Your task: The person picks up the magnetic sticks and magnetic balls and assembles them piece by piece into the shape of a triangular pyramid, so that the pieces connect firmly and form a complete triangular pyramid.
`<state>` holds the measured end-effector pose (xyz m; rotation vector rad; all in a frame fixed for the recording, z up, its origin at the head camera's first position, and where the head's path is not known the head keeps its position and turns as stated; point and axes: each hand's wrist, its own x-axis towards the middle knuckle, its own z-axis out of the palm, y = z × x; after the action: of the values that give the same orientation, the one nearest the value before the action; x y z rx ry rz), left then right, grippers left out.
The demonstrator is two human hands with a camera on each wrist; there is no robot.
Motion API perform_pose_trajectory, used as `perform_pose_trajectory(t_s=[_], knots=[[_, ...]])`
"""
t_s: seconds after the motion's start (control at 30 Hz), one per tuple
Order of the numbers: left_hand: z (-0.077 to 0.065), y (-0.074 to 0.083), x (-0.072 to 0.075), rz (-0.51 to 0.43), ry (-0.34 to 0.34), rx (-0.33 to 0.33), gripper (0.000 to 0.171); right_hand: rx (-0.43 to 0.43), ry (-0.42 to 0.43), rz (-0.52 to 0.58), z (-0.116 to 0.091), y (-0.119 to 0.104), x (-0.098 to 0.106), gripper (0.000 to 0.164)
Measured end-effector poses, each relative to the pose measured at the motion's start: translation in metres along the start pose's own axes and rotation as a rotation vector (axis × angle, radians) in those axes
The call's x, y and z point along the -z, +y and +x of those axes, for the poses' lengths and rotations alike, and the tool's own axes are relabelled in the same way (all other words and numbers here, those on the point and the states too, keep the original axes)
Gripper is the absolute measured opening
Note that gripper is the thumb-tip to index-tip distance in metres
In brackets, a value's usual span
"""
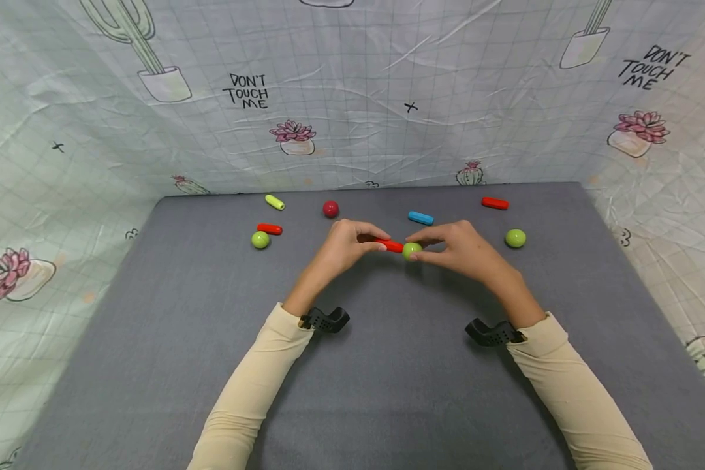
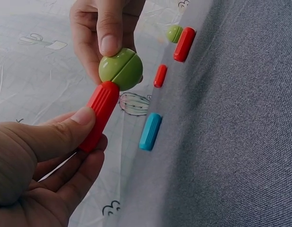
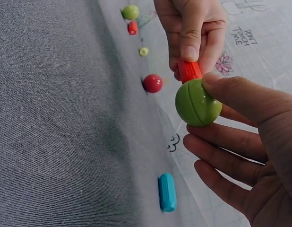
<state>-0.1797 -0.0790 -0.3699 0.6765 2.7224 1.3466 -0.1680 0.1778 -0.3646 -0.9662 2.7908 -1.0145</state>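
Between thumb and fingers my left hand pinches a ridged red stick. My right hand holds a shiny green ball, scored by a groove, with the thumb on one side and fingers on the other. Stick and ball meet end to end above the middle of the grey table. Part of the stick is hidden by the left fingers in the head view. A blue stick lies just beyond the hands.
Toward the left lie a yellow-green stick, a red stick and a green ball. A dark red ball sits behind the left hand. At right are another red stick and green ball. Patterned cloth hangs behind.
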Motion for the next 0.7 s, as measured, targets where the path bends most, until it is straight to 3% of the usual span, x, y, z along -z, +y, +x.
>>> perform_pose_trajectory(t_s=[0.4,0.7], knots=[[0.0014,-0.003,-0.0013,0.012,-0.008,0.007,0.015,0.007,-0.034,0.013,0.0014,0.0024,-0.0025,0.043],[0.0033,-0.0096,-0.0037,0.016,-0.055,0.022,0.017,0.031,-0.038,-0.078,0.0024,0.0063,-0.0066,0.042]])
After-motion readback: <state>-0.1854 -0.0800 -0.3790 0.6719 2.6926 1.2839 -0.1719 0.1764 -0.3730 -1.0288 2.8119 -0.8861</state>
